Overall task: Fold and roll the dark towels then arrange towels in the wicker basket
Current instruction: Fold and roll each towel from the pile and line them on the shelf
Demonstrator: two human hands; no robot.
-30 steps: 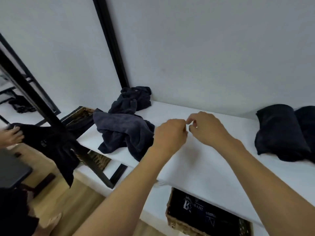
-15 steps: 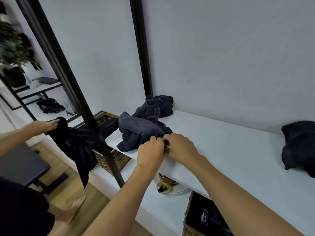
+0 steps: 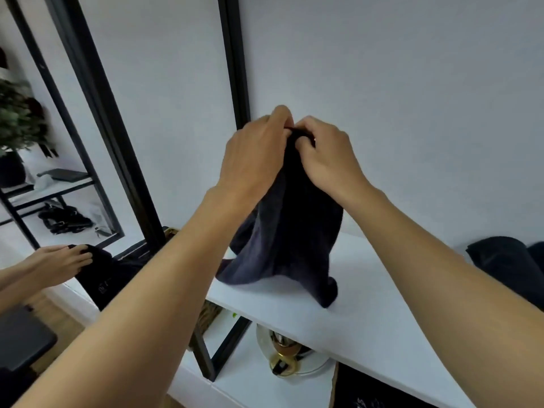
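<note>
A dark grey towel (image 3: pixel 282 240) hangs from both my hands above the white shelf (image 3: pixel 368 307), its lower end still touching the shelf top. My left hand (image 3: pixel 253 154) and my right hand (image 3: pixel 323 154) pinch its top edge side by side, held up in front of the wall. A rolled dark towel (image 3: pixel 506 260) lies on the shelf at the far right. The rim of a wicker basket (image 3: pixel 210 313) shows under the shelf edge, mostly hidden by my left arm.
A black-framed mirror (image 3: pixel 97 113) at the left reflects an arm holding dark cloth (image 3: pixel 100 275). A black upright post (image 3: pixel 235 69) runs up the wall. A glass and gold object (image 3: pixel 288 354) sits on the lower shelf. A second basket with dark contents (image 3: pixel 374 393) is at the bottom right.
Both hands took hold of the grey towel on the shelf and lifted it up, so it now hangs from them. The view has moved closer and to the left.
</note>
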